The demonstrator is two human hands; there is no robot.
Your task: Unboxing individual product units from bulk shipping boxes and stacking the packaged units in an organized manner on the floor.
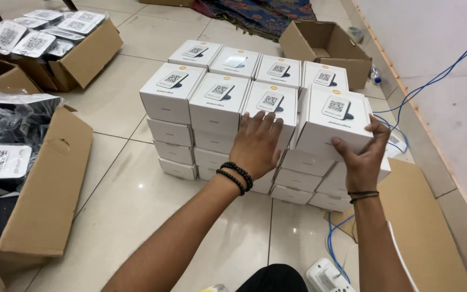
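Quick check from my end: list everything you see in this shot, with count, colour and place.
small boxes: many, white, stacked in rows on floor centre
tilted box: one, white, right end of stack
open cartons: two, brown, far left and top left
empty carton: one, brown, top right
cables: blue, along right wall
flat cardboard: one, brown, floor right
left hand: flat against stack front
right hand: fingers gripping tilted box

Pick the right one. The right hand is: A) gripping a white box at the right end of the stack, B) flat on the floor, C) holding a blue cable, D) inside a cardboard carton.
A: the right hand grips the tilted white box from below, at the stack's right end.
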